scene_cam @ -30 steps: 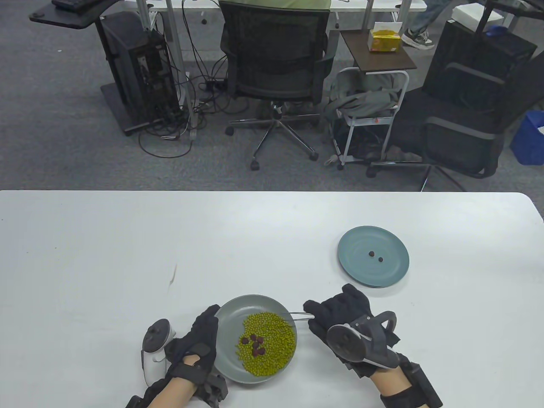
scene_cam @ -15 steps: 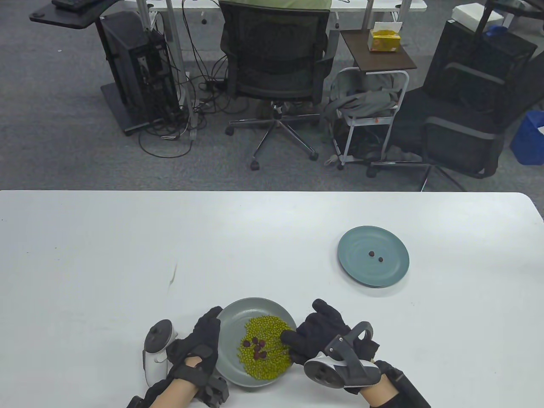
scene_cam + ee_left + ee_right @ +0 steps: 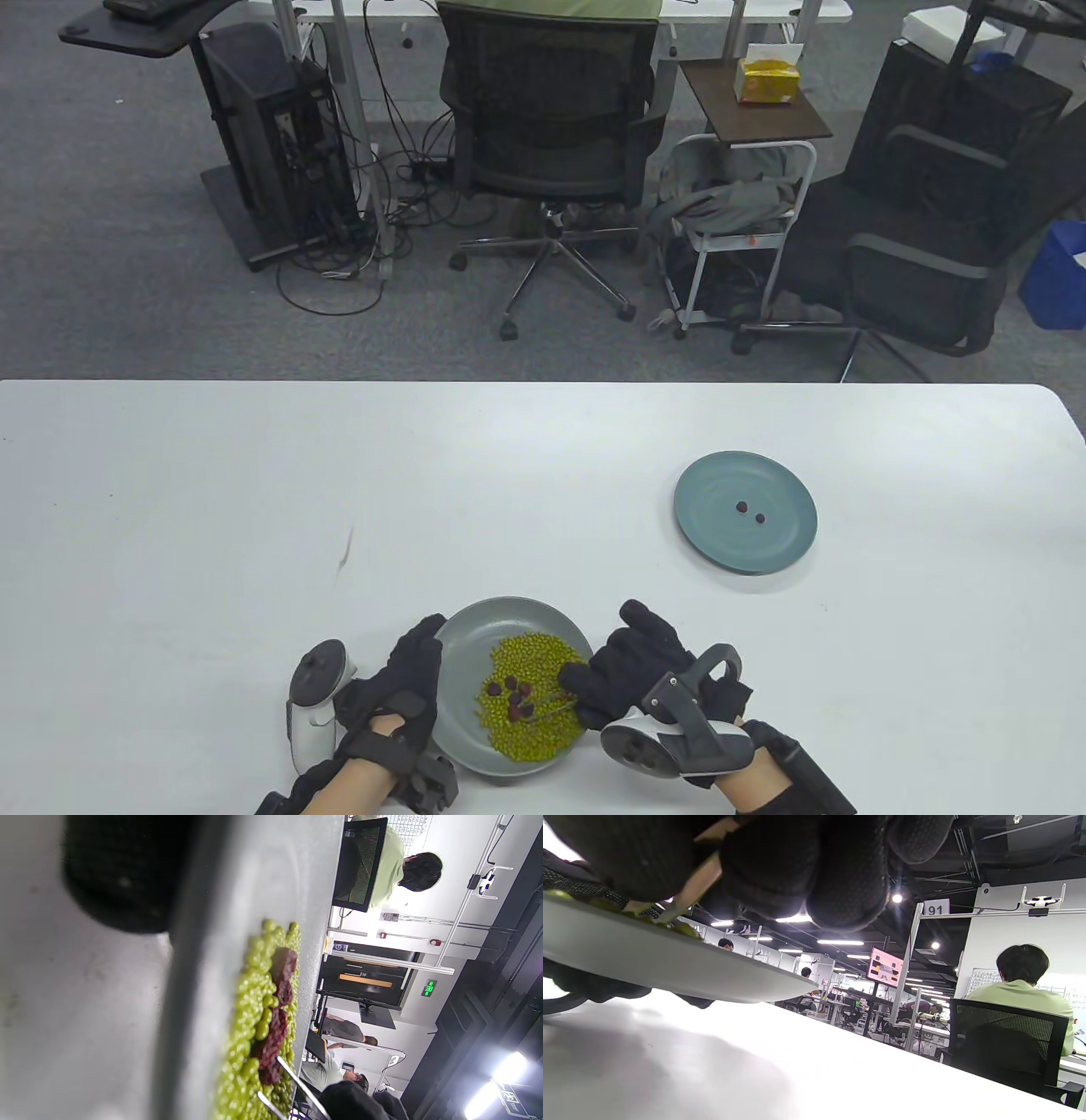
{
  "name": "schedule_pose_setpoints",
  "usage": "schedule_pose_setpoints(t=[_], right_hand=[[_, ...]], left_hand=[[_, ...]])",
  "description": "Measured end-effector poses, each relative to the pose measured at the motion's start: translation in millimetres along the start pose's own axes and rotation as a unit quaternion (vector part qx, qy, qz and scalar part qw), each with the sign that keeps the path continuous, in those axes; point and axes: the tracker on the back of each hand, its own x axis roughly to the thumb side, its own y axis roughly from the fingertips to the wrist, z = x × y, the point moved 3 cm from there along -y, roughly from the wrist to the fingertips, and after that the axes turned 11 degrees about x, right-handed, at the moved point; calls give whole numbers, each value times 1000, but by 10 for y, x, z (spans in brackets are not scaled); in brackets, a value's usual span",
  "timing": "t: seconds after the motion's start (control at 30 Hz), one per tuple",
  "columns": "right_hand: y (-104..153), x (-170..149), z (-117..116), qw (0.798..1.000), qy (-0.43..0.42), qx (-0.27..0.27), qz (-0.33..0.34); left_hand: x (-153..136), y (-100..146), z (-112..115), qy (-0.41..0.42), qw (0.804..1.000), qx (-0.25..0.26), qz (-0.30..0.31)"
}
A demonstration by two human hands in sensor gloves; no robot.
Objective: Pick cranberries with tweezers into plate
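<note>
Since half a second ago, little shifts: right hand (image 3: 632, 679) grips tweezers (image 3: 551, 704) among cranberries (image 3: 514, 694) and green beans (image 3: 543, 688) in gray plate (image 3: 467, 645); left hand (image 3: 403, 679) holds its rim.

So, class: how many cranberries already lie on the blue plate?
2. One cranberry sits near the centre of the blue plate, the other cranberry just right of it and slightly nearer the camera. Neither plate area is hidden.
</note>
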Motion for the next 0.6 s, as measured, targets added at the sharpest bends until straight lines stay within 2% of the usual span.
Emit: schedule_pose_setpoints(t=[0.6], right_hand=[[-7,70,32,1000,16,-17,4]], left_hand=[[-7,3,-1,-2,1000,-1,0]])
